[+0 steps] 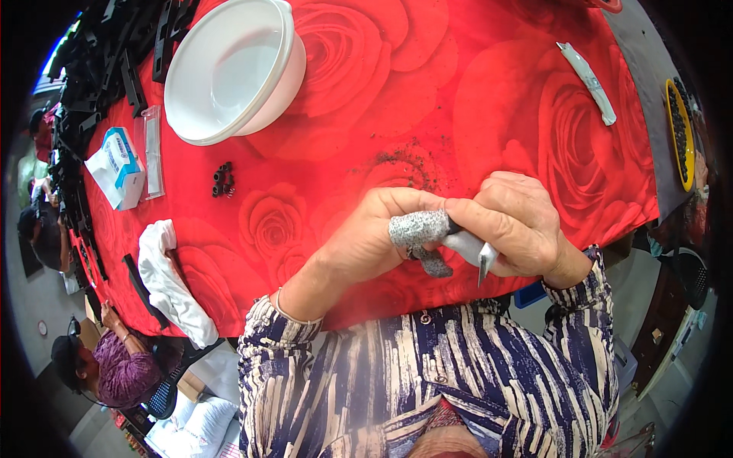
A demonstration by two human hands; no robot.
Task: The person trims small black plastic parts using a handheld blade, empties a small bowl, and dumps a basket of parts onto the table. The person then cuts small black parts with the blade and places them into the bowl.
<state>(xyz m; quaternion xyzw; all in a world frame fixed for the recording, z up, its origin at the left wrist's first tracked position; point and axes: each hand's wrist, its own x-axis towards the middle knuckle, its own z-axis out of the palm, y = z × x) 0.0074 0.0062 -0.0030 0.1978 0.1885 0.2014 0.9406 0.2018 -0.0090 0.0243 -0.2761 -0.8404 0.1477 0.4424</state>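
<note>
Hiding workpiece: left hand (366,237), right hand (511,221)

- The bowl (233,69) sits on the worktop (458,91) at its far left.
- A small box (118,166) lies left of the bowl, a cluster of small parts (222,179) just right of it.
- A folded cloth (172,282) lies at the near left edge.
- A spare tool (586,82) lies far right, a tray (678,133) beyond it.
- Both hands (450,233) meet over the near edge.
</note>
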